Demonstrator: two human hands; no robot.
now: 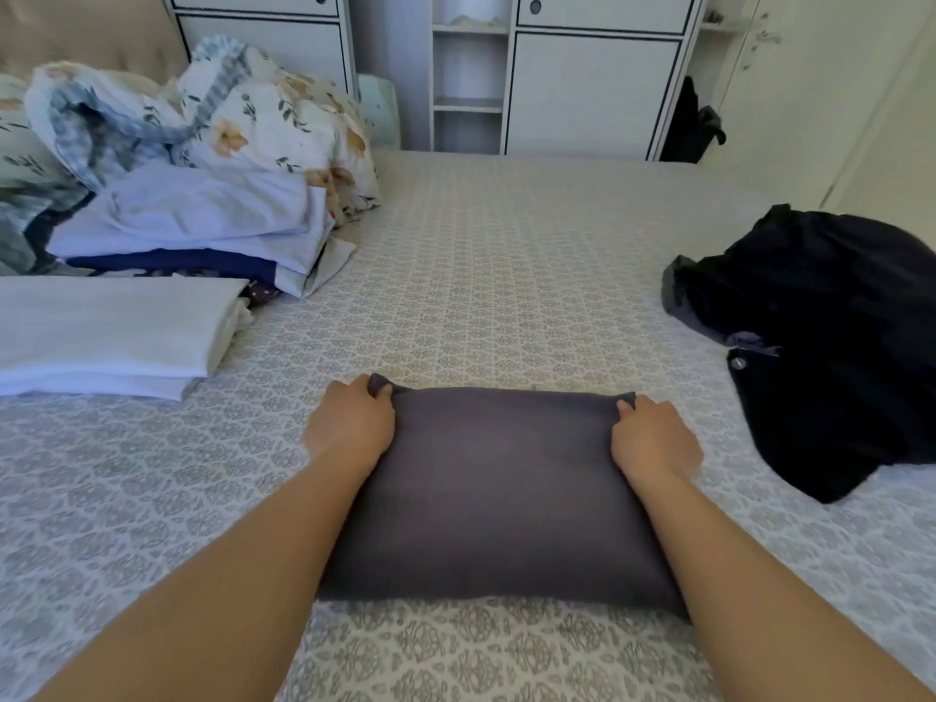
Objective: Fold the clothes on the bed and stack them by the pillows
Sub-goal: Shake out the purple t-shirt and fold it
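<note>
The folded grey garment (499, 491) lies on the bed (506, 276) just in front of the person. The left hand (352, 428) and right hand (653, 440) each pinch a far corner. It looks soft, light and limp, likely to sag unless carried from beneath. No writing or label can be read on it.

Two bare forearms reach in from the lower edge, with no sleeve showing on either. The left hand (349, 428) and right hand (653, 440) wear nothing: both wrists and the visible fingers are plain.
</note>
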